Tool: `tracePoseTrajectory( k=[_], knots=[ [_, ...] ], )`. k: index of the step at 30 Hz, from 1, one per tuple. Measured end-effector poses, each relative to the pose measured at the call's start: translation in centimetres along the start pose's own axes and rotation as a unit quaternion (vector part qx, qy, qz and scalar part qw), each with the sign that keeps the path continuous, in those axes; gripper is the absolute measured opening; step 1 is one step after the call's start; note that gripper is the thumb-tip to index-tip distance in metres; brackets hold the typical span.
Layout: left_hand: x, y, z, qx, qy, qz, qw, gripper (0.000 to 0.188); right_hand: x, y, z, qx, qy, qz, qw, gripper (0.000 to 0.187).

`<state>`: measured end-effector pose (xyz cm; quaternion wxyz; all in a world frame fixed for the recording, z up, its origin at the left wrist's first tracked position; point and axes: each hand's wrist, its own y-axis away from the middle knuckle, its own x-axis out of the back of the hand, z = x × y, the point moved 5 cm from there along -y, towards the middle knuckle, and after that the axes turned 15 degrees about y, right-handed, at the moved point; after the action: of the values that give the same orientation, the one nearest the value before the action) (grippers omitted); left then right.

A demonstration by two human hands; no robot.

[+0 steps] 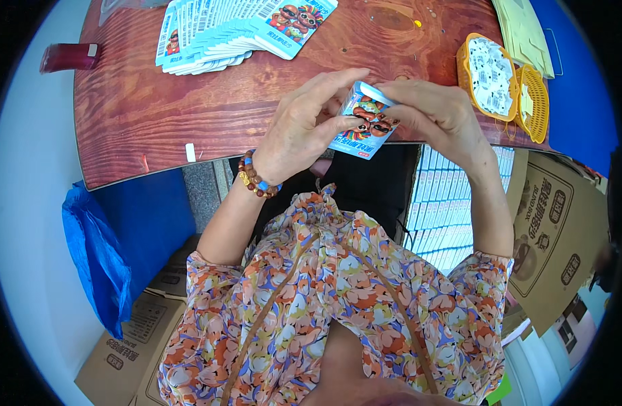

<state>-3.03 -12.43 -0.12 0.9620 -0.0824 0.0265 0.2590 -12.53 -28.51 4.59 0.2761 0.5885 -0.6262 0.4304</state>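
Note:
A small light-blue carton with a cartoon picture on its front is tilted up between my two hands, over the near edge of the wooden table. My left hand grips its left side, thumb across the printed front and fingers behind. From the right, my right hand is closed on the carton's upper right corner, its thumb on the front and fingers at the top end. The carton's back and my fingertips there are hidden. Beyond my left hand lies a fanned stack of flat, unfolded blue cartons.
On the right, a yellow basket holds small white packets, beside another yellow basket and yellowish papers. A dark red object sits at the left edge. Below right are rows of blue-white cartons and a cardboard box.

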Motion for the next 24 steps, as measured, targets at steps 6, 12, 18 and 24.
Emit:
tracePoseTrajectory(
  k=[6, 12, 18, 24],
  knots=[
    [0.0, -0.1, -0.6, 0.022, 0.041, 0.006, 0.999, 0.061, -0.2, -0.6, 0.8, -0.072, -0.077, -0.032, 0.994, 0.018],
    [-0.1, 0.0, -0.6, 0.047, 0.033, 0.006, 0.998, 0.060, -0.6, 0.0, 0.8, -0.078, -0.074, -0.008, 0.994, 0.018],
    [0.1, -0.2, -0.4, 0.037, -0.004, -0.001, 0.999, 0.059, -0.3, -0.1, -0.1, 0.000, 0.031, 0.010, 0.999, 0.021],
    [0.0, 0.1, -1.2, 0.045, 0.088, 0.053, 0.994, 0.056, -0.5, 0.2, -0.7, -0.005, 0.023, 0.013, 1.000, 0.032]
  ],
)
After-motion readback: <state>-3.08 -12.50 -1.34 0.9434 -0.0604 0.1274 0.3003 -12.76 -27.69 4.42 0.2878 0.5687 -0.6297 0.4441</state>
